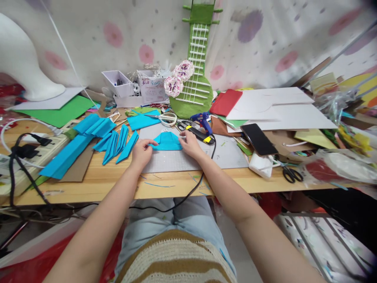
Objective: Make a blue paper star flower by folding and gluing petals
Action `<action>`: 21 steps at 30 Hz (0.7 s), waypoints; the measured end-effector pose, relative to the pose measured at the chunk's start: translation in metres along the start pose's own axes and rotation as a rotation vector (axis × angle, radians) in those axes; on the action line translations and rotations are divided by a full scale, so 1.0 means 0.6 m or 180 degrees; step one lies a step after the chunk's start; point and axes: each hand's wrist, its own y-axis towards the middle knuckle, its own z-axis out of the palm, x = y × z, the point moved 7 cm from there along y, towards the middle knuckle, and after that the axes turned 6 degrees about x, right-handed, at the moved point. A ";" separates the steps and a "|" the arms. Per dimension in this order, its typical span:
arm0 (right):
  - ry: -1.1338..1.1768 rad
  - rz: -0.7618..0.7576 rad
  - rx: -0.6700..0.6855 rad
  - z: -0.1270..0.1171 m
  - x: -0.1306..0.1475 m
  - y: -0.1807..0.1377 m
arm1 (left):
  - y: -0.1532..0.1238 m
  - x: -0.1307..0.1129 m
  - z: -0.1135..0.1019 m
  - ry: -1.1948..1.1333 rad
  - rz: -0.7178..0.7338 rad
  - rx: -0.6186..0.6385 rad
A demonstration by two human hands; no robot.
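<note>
Bright blue folded paper piece (166,142): lies between my two hands, in front of me, its long edge towards my body and its top narrower
My left hand (142,154): at the piece's left end, thumb and index finger drawn narrow, pinching the corner
My right hand (191,144): at the piece's right end, fingertips touching the edge; whether they grip or only press, I cannot tell
Flat grey cutting mat (165,163): under the piece, on the pale wooden tabletop (112,184)
Narrow folded blue paper strips (127,152): grouped near my left hand, on its left side
Long folded blue paper length (66,157): further left, partly over a flat brown cardboard sheet (79,167)
Yellow-and-black utility knife (200,135): just beyond my right fingers
Blue plastic glue gun (203,121): behind the knife
Silver scissors with white loop handles (168,118): beyond the piece
Green guitar-shaped model with white strings (191,111): upright at the back
Black rectangular smartphone (259,139): to the right, well apart from my right hand
</note>
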 end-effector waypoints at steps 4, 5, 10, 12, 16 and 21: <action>0.0447 0.0224 0.0351 0.017 -0.008 0.020 | 0.003 0.012 -0.017 0.0242 -0.0365 -0.0449; 0.0611 0.0256 0.0430 0.019 -0.010 0.020 | 0.006 0.014 -0.016 0.0312 -0.0414 -0.0425; 0.1573 -0.0149 0.0277 0.001 0.002 0.008 | 0.026 0.020 0.004 -0.0066 -0.0527 -0.0212; 0.1814 -0.0187 0.0121 -0.008 0.007 -0.002 | 0.032 0.018 0.011 -0.0863 -0.0599 -0.0282; 0.2040 0.0037 0.0048 -0.001 0.011 -0.020 | 0.030 0.000 0.045 -0.2701 -0.1177 -0.0098; 0.1896 -0.0011 -0.0212 0.002 0.019 -0.033 | 0.009 -0.034 0.077 -0.3404 -0.1808 0.0102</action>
